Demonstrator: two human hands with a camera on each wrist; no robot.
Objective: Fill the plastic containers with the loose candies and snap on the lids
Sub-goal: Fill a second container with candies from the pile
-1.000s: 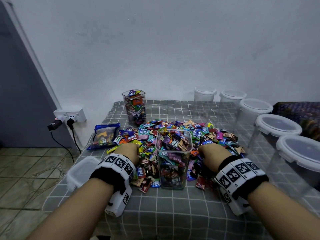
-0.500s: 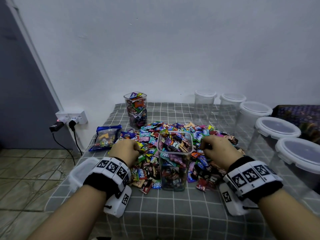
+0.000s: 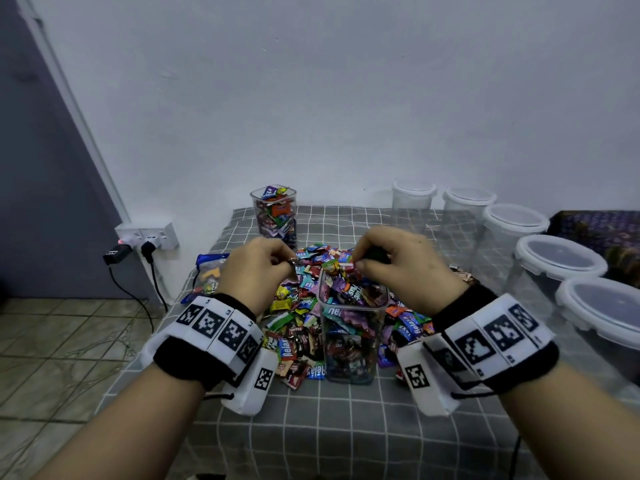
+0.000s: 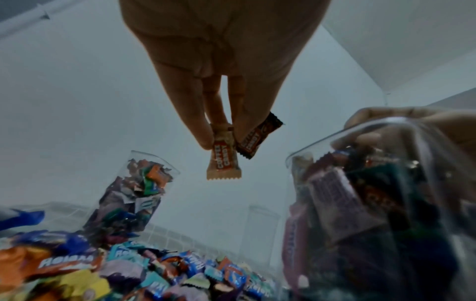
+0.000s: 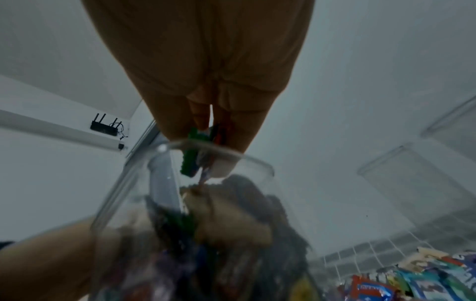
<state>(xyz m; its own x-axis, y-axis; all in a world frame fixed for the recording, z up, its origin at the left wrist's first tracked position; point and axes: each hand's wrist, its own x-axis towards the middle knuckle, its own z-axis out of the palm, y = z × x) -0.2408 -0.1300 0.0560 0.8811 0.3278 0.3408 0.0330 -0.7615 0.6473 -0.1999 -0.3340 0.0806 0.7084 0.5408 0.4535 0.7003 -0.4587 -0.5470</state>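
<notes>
A clear square container [image 3: 351,336], nearly full of wrapped candies, stands at the front of the candy pile [image 3: 304,306]. My left hand [image 3: 258,270] hovers just left of its rim and pinches two coffee candies [image 4: 226,154], one tan and one dark brown. My right hand [image 3: 391,261] is raised over the container's opening [image 5: 206,154], pinching a few candies [image 5: 201,142], one of them green. A second container [image 3: 275,216], heaped with candies and without a lid, stands at the back left.
Several empty lidded tubs [image 3: 561,261] line the table's right side. A blue snack bag [image 3: 207,271] lies left of the pile. A wall socket with plugs [image 3: 145,237] is off the table's left edge. Checked cloth [image 3: 346,427] covers the table.
Both hands have lifted off the candy pile with candies pinched in them and moved inward and up toward the front container's mouth.
</notes>
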